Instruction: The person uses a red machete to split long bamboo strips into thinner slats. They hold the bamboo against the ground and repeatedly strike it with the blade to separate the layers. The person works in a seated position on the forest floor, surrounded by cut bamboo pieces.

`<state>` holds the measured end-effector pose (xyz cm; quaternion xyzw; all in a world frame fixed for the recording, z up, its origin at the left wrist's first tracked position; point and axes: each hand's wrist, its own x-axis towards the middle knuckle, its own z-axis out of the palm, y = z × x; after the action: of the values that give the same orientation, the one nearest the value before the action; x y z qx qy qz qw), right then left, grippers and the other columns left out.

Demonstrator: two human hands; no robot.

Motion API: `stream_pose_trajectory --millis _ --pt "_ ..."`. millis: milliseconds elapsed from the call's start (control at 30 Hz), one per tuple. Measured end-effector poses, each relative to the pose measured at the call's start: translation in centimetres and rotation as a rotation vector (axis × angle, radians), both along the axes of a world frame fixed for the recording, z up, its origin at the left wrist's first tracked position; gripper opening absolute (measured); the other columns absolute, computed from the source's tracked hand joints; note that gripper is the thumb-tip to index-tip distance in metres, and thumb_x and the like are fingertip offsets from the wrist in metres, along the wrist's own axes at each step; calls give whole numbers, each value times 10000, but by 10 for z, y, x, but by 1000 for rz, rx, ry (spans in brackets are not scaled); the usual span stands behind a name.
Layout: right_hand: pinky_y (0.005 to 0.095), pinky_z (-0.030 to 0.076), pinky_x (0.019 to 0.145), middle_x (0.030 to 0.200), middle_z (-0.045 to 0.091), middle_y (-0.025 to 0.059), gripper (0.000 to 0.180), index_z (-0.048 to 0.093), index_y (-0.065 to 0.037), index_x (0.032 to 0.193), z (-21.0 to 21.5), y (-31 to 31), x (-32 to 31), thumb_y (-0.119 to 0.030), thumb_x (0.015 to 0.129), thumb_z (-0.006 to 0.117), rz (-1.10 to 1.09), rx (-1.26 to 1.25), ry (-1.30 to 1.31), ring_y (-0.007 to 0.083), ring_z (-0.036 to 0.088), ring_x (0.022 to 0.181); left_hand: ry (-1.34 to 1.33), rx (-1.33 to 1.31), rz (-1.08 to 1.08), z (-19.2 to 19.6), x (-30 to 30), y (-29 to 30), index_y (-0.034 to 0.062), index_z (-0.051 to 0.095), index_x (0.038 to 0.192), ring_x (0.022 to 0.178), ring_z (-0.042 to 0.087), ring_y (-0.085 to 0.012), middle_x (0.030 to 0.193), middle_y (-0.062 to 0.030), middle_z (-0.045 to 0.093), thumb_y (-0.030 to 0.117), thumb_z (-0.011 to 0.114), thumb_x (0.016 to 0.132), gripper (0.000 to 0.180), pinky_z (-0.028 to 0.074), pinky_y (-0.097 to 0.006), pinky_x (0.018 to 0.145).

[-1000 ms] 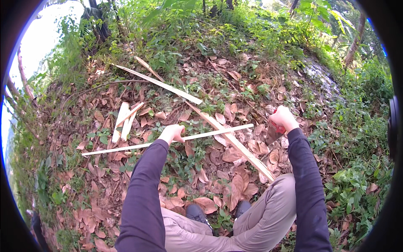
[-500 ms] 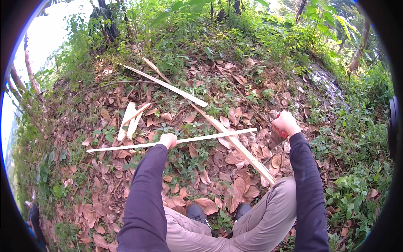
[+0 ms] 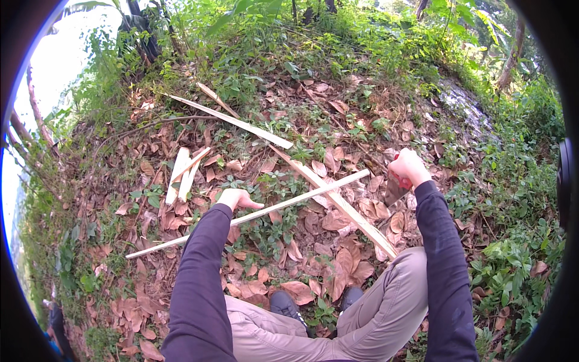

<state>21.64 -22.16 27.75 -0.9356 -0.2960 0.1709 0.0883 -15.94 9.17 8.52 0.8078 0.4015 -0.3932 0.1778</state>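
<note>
My left hand (image 3: 236,198) is at the near side of the leaf litter, with its thumb stretched along a long thin wooden strip (image 3: 301,196). The strip slants across in front of me, its left end nearer, and part of it runs behind my left forearm. My other fingers are mostly hidden, but they seem to grip the strip. At the right, my right hand (image 3: 410,167) is closed around the red handle of a hand saw (image 3: 394,192), its flat blade pointing down. Below the strip's right half lies a longer wooden plank (image 3: 356,220), crossing it and ending by my right knee.
Farther off, a pale pointed slat (image 3: 241,124) and a narrower piece (image 3: 216,99) lie on the slope. Several short wooden pieces (image 3: 184,175) rest in a small group at the left. Dry brown leaves (image 3: 341,265) and low green plants (image 3: 506,259) cover the ground.
The thin strip has turned, its left end coming nearer to me and its right end rising slightly. My left thumb has stretched out. The right hand keeps the saw at nearly the same place.
</note>
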Motion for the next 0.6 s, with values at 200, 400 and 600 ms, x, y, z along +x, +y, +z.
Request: stream_pose_trajectory --millis 200,400,600 --pt "361 601 601 788 704 243 430 660 144 887 -22 -3 27 -252 733 728 -4 28 -2 267 719 622 -160 193 -85 -1 -11 9 55 668 1175 1135 619 -339 1187 -179 668 673 499 892 700 476 -438 972" --pt "364 590 645 816 714 217 300 690 77 907 -14 0 14 -155 739 601 -4 5 -2 272 725 665 -296 164 92 14 -9 5 50 591 1288 1222 566 -339 1279 -221 606 768 356 884 857 434 -419 1038" --pt "362 588 631 809 714 215 295 695 77 909 -17 1 14 -148 747 594 24 19 -34 271 721 649 -508 -476 677 41 9 7 189 78 1580 1509 24 -335 1632 -175 49 960 150 727 1152 55 -575 1184"
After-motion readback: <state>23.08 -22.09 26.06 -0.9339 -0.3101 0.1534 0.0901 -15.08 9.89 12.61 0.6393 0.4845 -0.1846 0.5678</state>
